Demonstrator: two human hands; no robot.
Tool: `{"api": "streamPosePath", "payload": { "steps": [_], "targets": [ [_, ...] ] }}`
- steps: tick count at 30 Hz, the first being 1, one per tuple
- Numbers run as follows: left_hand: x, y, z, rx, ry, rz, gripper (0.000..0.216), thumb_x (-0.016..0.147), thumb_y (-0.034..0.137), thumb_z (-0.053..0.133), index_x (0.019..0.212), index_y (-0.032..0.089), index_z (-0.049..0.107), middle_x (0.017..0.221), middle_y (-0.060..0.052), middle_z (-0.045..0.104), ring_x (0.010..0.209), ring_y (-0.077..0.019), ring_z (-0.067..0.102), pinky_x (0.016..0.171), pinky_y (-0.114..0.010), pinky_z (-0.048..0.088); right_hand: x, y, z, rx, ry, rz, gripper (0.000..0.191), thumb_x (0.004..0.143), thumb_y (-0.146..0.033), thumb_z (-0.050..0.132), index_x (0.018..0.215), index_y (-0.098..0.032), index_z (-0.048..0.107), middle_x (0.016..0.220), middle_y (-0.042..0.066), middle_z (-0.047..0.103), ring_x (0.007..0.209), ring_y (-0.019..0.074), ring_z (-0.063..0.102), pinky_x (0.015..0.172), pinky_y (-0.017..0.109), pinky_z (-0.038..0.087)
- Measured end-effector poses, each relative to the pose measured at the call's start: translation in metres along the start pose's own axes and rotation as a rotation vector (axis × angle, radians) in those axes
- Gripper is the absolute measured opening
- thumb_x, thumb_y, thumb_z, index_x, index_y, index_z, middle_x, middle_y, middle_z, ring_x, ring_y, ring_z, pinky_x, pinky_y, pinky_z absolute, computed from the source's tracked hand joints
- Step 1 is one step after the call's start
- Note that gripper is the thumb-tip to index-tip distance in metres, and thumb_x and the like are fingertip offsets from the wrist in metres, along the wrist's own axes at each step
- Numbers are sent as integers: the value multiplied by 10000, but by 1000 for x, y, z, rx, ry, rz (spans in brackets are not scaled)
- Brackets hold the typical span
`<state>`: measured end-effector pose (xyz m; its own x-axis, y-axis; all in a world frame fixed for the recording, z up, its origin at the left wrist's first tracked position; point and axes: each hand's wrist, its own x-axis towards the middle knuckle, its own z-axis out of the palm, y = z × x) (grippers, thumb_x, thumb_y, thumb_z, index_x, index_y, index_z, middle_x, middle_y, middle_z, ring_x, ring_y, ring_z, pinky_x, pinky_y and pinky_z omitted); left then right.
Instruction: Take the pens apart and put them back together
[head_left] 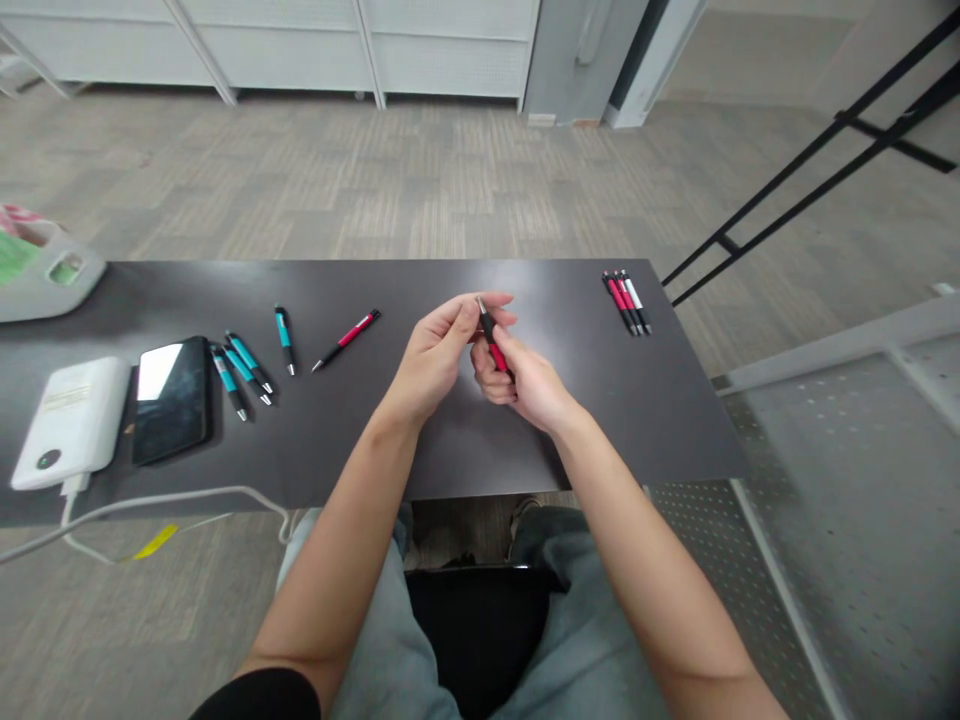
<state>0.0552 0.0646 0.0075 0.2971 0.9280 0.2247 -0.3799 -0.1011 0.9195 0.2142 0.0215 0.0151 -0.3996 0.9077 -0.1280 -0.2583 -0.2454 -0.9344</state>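
A red-and-black pen [492, 338] with a metal tip is held above the middle of the dark table. Around its red barrel the fingers of my right hand [525, 375] are wrapped. My left hand [441, 340] has its thumb and fingers at the metal tip, pinching it from the left. To the left lies another red-and-black pen [347, 340], tip toward me. Several teal-and-black pens [244, 365] are close together farther left, with one teal pen [284, 338] apart. At the right end rest red pens [619, 300] beside a white-and-black pen [636, 302].
The dark table [600, 430] spans the view. On its left are a black phone [172, 400], a white power bank [75, 420] with a white cable [195, 495], and a white plastic basket [64, 285]. A black metal frame [795, 180] stands past the right end.
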Motion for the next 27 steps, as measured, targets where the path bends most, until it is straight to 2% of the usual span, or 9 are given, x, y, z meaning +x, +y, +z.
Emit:
{"api": "streamPosePath", "payload": {
  "steps": [3,5,8,11,13,15,18,23,27],
  "targets": [
    [-1,-5,4,-41,41,-13,560,1050,803,951,1179,258,956,1053,-63,932,664,-127,713,648,-277,633,1,1,-2,-9,-18,43,799,1041,-1064,651,879,-294,511,739,-96,223,645,137,111,581,325,122],
    [0,-10,8,-53,105,10,537,1044,791,964,1094,259,912,1033,-63,919,841,-183,832,784,-304,700,4,5,-5,-84,38,-4,807,1021,-1078,671,879,-303,495,752,-82,239,650,151,164,572,323,177],
    [0,-20,16,-64,216,52,532,1048,799,954,1034,280,839,1026,-53,905,1064,-248,907,933,-360,738,9,12,-11,-279,150,-149,793,1029,-1072,679,870,-312,515,767,-34,361,683,194,361,592,348,355],
    [-1,-28,26,-41,311,98,565,1045,843,929,1045,290,816,1049,-43,907,1130,-258,919,990,-380,739,12,16,-14,-478,248,-277,702,1122,-983,632,915,-312,604,818,15,543,802,253,586,747,403,549],
    [-2,-31,31,-25,361,134,560,1061,840,915,1052,289,815,1070,-37,909,1162,-251,920,1045,-379,731,12,16,-13,-567,295,-331,585,1167,-876,650,1011,-314,689,876,35,649,900,289,692,888,434,616],
    [-3,-31,32,-20,394,153,542,1083,820,904,1056,284,824,1097,-39,913,1184,-246,920,1097,-383,723,12,16,-11,-601,335,-379,473,1171,-784,705,1138,-314,754,993,61,751,1003,316,749,1004,456,636],
    [-2,-29,28,-20,423,130,510,1071,783,937,1073,280,857,1166,-56,929,1181,-246,920,1099,-383,723,13,17,-10,-595,356,-422,441,1156,-745,756,1233,-312,775,1180,89,820,1090,325,762,1072,468,629],
    [2,-22,12,-12,447,85,464,969,701,1059,1040,271,900,1142,-60,938,1013,-198,877,882,-305,687,15,20,-11,-602,328,-391,487,1220,-785,615,1102,-324,719,963,39,709,972,294,706,1004,459,605],
    [3,-18,3,-36,434,80,451,872,635,1143,984,266,909,1085,-40,925,945,-167,836,897,-295,683,16,19,-10,-589,353,-402,487,1101,-782,837,1174,-328,675,881,-16,625,832,252,608,868,418,570]
  ]
}}
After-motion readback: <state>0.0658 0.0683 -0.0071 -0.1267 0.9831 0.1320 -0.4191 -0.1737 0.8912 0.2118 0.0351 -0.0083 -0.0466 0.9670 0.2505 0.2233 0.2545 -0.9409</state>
